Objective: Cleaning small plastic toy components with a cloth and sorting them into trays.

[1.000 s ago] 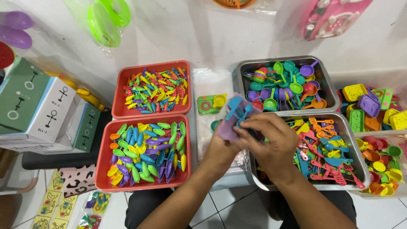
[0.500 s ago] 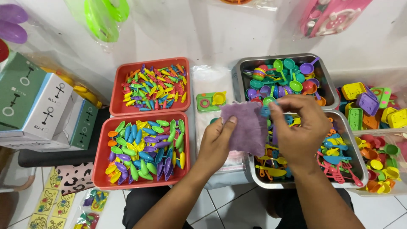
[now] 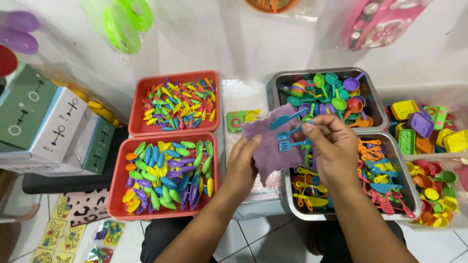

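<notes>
Head view: left hand (image 3: 242, 163) pinches purple cloth (image 3: 269, 146); right hand (image 3: 333, 146) grips blue toy utensils (image 3: 291, 131).

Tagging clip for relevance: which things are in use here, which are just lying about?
In use:
left hand
right hand
purple cloth
blue utensils

Lying about:
red trays
steel trays
boxes
green toy

The purple cloth (image 3: 270, 146) hides the left hand's (image 3: 242, 163) fingertips
</notes>
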